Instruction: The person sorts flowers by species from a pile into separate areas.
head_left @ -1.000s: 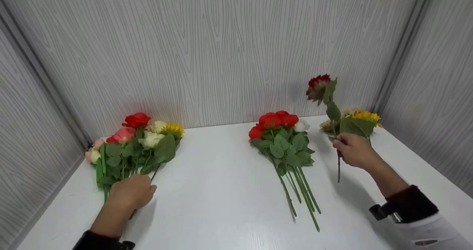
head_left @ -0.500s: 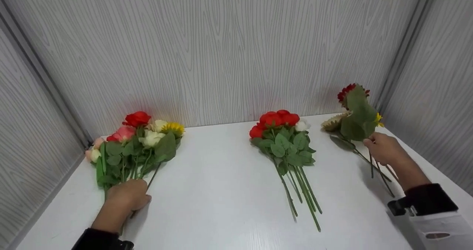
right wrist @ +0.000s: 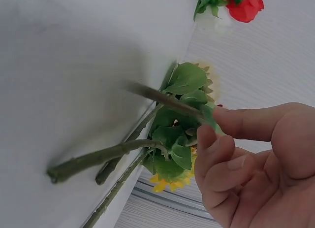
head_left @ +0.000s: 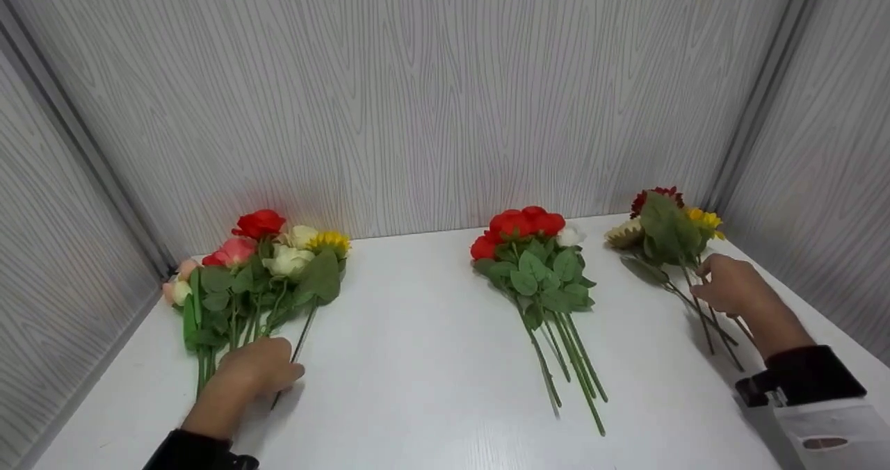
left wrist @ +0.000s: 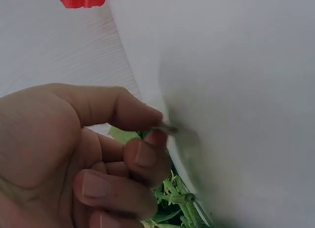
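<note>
At the left, my left hand (head_left: 256, 369) pinches the thin stem (left wrist: 170, 127) of a yellow sunflower (head_left: 328, 242) between thumb and index finger. The sunflower lies at the right side of a bunch with a red rose (head_left: 260, 224), a pink rose (head_left: 235, 250) and cream roses (head_left: 288, 261). Over on the right, my right hand (head_left: 733, 287) has the stem (right wrist: 165, 97) of a dark red flower (head_left: 656, 199) between thumb and fingertips. Its head leans over a beige flower (head_left: 624, 235) and another yellow sunflower (head_left: 705, 221), whose stems lie beneath.
A bunch of red roses (head_left: 511, 224) with one white flower (head_left: 570, 235) lies between the hands, stems toward me. The white table (head_left: 410, 359) meets a wood-grain back panel (head_left: 417, 108), with side panels at left and right.
My right hand has carried the dark red flower right and down onto the beige and yellow flowers. My left hand dipped, then shifted slightly right, swinging the sunflower's stem right.
</note>
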`<action>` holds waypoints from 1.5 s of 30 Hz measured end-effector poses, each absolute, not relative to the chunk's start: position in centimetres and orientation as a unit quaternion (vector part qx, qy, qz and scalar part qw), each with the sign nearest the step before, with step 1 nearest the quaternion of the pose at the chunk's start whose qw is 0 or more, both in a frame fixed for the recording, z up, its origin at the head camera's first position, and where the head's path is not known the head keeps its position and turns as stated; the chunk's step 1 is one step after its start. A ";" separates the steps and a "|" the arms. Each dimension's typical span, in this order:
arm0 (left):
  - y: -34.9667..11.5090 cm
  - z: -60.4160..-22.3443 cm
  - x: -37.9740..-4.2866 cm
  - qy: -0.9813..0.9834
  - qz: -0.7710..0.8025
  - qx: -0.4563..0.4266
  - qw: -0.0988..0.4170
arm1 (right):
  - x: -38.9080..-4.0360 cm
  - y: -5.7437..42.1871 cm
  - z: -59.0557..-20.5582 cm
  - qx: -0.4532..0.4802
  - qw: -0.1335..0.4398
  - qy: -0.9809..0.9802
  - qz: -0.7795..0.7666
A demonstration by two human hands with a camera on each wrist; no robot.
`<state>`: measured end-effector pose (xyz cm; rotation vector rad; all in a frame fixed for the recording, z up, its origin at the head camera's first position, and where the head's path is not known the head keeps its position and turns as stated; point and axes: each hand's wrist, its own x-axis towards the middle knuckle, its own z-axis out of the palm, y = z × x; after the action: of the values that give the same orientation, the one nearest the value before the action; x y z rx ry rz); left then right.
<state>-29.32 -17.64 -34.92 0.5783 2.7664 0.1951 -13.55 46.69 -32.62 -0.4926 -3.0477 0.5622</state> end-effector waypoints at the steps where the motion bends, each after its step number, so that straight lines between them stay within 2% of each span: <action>1: -17.5 -34.9 -29.3 0.965 0.079 0.203 0.145 | -13.5 46.6 -32.6 -0.158 0.006 -0.971 0.180; 6: -16.4 -34.6 -29.0 0.964 0.134 0.220 0.069 | -13.4 45.4 -31.8 -0.144 0.051 -0.972 0.178; 12: -14.5 -33.5 -27.8 0.961 0.177 0.215 0.004 | -13.3 41.4 -29.9 -0.119 0.077 -0.968 0.205; 22: -9.8 -32.2 -22.7 0.925 0.194 0.301 -0.126 | -11.6 32.1 -27.6 -0.033 0.115 -0.959 0.256; 26: -7.9 -32.2 -19.6 0.889 0.186 0.375 -0.187 | -10.8 28.4 -27.9 0.036 0.094 -0.953 0.286; 30: -6.2 -32.7 -16.4 0.841 0.180 0.455 -0.232 | -10.1 24.9 -29.2 0.150 0.005 -0.913 0.380; 33: -5.0 -33.3 -14.6 0.810 0.154 0.518 -0.228 | -9.5 22.6 -30.4 0.208 -0.086 -0.847 0.481; 36: -4.3 -34.0 -13.6 0.785 0.110 0.572 -0.214 | -8.7 20.7 -31.6 0.227 -0.138 -0.775 0.573; 40: -4.1 -34.4 -12.9 0.776 0.071 0.603 -0.169 | -8.1 19.4 -32.5 0.240 -0.150 -0.707 0.648; 45: -3.9 -34.4 -12.7 0.785 0.066 0.606 -0.111 | -7.8 19.0 -33.0 0.268 -0.157 -0.678 0.666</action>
<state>-12.72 -3.95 -34.45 2.0516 2.6575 0.2230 -7.83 19.01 -32.97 0.9399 -2.3749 2.3296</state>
